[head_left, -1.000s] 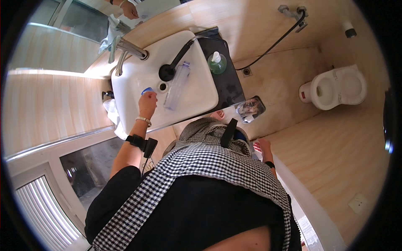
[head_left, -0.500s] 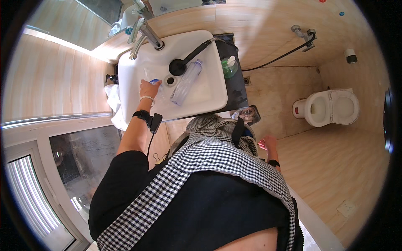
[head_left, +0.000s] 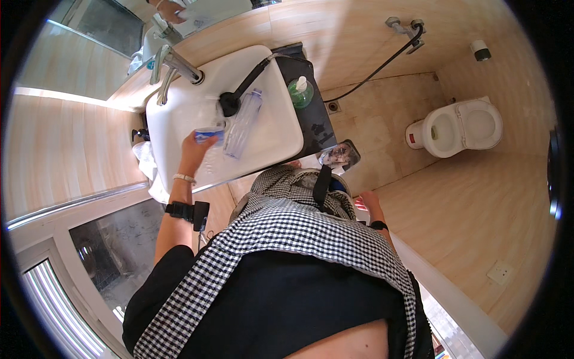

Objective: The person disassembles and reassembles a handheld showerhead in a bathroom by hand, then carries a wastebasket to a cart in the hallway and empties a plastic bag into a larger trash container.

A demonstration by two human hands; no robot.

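Note:
Over the white sink basin (head_left: 281, 134), my left hand (head_left: 194, 149) is closed round a clear plastic bottle with a blue label (head_left: 209, 134). Its clear end is blurred against the basin. Just right of it, a longer clear bottle with a bluish cap (head_left: 243, 125) lies slantwise in the basin. A black shower head (head_left: 229, 103) rests beside that bottle. My right hand (head_left: 369, 202) hangs low at my right side, away from the sink, fingers loosely apart with nothing seen in them.
A chrome faucet (head_left: 179, 64) stands at the basin's back left, under a mirror (head_left: 209, 17). On the dark counter (head_left: 317, 128) stands a green pump bottle (head_left: 301, 93). A white toilet (head_left: 443, 133) is at the far right, and a hose (head_left: 376, 76) runs down the wall.
My left hand has lifted the blue-labelled bottle, and the label shows more fully; the hand now appears in the mirror. The whole view has shifted, moving the sink leftward. My right hand still hangs.

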